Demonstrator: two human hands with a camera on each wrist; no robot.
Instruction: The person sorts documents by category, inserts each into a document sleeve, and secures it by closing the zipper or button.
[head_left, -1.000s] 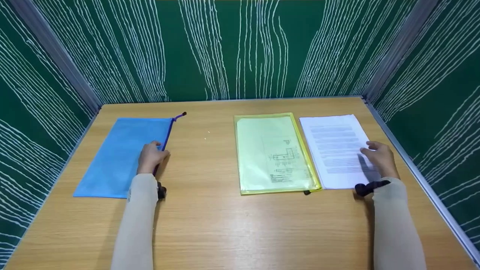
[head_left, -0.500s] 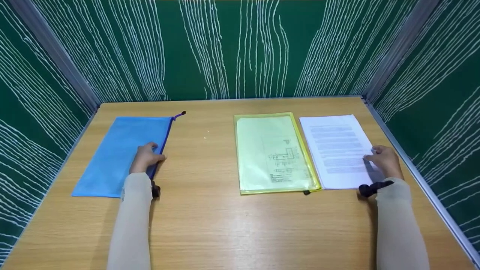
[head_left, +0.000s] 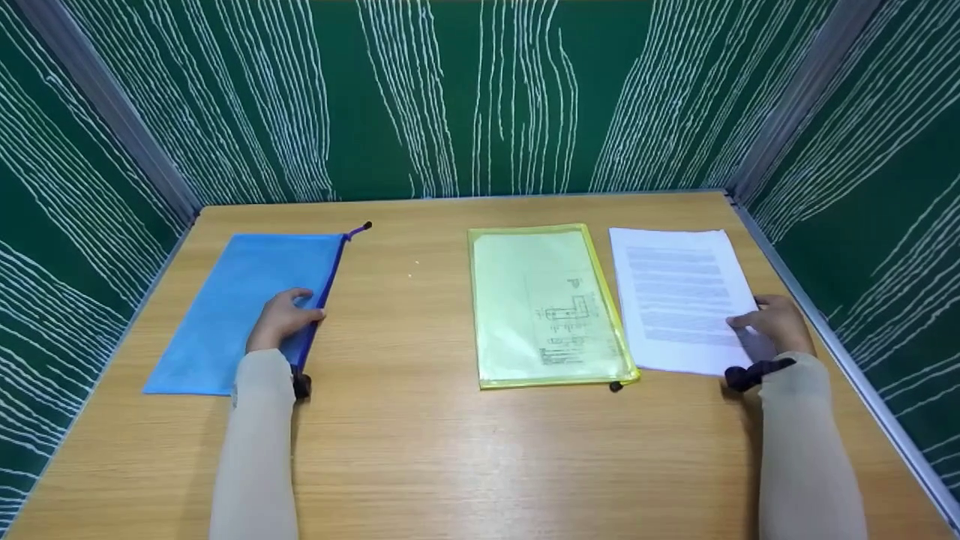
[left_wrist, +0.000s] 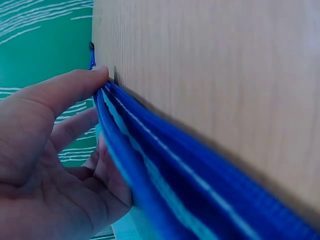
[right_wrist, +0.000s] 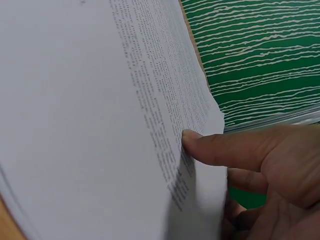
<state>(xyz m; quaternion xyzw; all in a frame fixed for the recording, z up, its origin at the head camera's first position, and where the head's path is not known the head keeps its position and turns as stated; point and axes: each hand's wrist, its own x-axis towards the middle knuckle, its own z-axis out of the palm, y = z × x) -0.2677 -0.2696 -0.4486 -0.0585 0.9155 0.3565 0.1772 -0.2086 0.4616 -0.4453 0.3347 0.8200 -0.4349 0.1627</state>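
Observation:
A blue zip folder lies on the left of the table, and its purple-blue zip edge faces right. My left hand pinches that edge, thumb at the zip and fingers curled over the blue cover. In the left wrist view the zip gapes, with its two sides apart beside the thumb. On the right, my right hand grips the right edge of the white printed papers. In the right wrist view the thumb presses on the printed face, while the other fingers are partly hidden behind the edge.
A yellow transparent zip folder with a printed drawing inside lies just left of the papers. Its black zip pull is at the near right corner. Green panels with white lines enclose the wooden table at the back and sides.
The papers have shifted right with my right hand, away from the yellow folder, and their near edge has risen slightly. My left hand has slid a little left and nearer along the blue folder's edge.

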